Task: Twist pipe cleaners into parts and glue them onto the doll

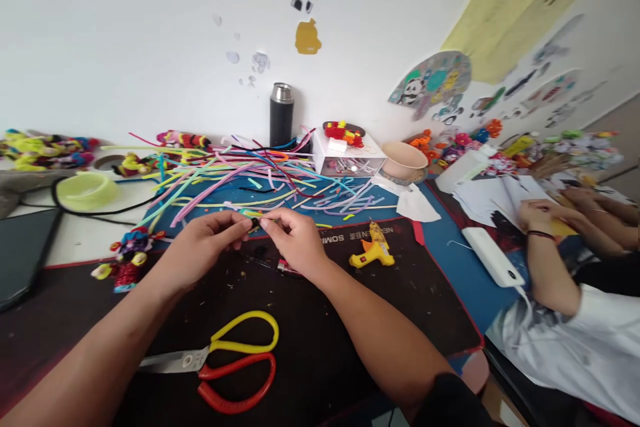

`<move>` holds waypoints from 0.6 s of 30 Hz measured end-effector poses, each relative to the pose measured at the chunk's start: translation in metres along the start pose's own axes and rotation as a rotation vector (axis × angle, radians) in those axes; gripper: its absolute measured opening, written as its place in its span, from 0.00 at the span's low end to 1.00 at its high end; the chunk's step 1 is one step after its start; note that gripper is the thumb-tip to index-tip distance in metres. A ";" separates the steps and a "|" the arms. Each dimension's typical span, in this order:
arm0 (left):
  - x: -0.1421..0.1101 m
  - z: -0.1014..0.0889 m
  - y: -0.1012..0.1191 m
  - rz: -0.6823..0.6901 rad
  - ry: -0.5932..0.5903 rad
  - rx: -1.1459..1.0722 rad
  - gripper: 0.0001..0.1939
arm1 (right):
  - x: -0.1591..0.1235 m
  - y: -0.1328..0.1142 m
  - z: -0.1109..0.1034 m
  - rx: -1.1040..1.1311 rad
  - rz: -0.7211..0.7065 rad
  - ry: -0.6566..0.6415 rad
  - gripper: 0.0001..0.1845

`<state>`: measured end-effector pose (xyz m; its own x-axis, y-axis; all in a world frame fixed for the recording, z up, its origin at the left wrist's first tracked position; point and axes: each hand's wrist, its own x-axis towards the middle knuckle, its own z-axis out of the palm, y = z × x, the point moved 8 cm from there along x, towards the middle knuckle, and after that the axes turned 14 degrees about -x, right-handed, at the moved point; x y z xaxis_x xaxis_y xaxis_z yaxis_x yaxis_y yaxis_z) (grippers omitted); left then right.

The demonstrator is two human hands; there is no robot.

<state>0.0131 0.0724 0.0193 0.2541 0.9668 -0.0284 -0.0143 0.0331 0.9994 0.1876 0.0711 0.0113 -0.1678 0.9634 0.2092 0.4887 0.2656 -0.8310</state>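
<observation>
Nearest, metal scissors with one yellow and one red handle lie on a black mat with a red edge, their blades pointing left and partly hidden under the left forearm. Just beyond, the left hand pinches a small black piece between thumb and index finger. The right hand meets it from the other side, thumb and finger narrowed at the piece; its exact shape is too small to tell. A small red-and-white object sits partly hidden beside the right hand.

Right of the hands, a yellow glue gun rests on the mat; to their left lies a colourful fuzzy doll. Farther back, many multicoloured pipe cleaners spread over the blue tabletop. Behind them stand a black bottle with a metal top, a white box with a clear front and, to its right, a round beige bowl.
</observation>
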 end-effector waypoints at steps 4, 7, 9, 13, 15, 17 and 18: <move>0.000 -0.003 0.007 -0.025 0.020 0.040 0.27 | -0.011 0.002 -0.010 0.156 0.159 0.021 0.16; -0.001 -0.004 0.012 -0.018 0.027 0.068 0.29 | -0.036 -0.006 -0.025 0.140 0.220 0.027 0.17; -0.001 -0.004 0.014 -0.010 0.028 0.089 0.29 | -0.057 -0.009 -0.035 0.096 0.254 0.010 0.16; -0.005 0.001 0.018 0.011 0.013 0.120 0.30 | -0.103 -0.003 -0.062 0.109 0.368 0.024 0.19; -0.008 0.008 0.023 0.006 0.003 0.135 0.30 | -0.124 0.006 -0.076 0.195 0.455 0.051 0.23; -0.011 0.019 0.031 0.004 0.003 0.141 0.30 | -0.142 0.018 -0.090 0.293 0.567 0.090 0.27; -0.013 0.027 0.036 0.009 -0.006 0.138 0.29 | -0.150 0.025 -0.097 0.339 0.617 0.115 0.30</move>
<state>0.0352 0.0545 0.0566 0.2608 0.9652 -0.0193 0.1161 -0.0115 0.9932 0.3081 -0.0633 0.0088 0.1544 0.9369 -0.3136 0.1694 -0.3378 -0.9258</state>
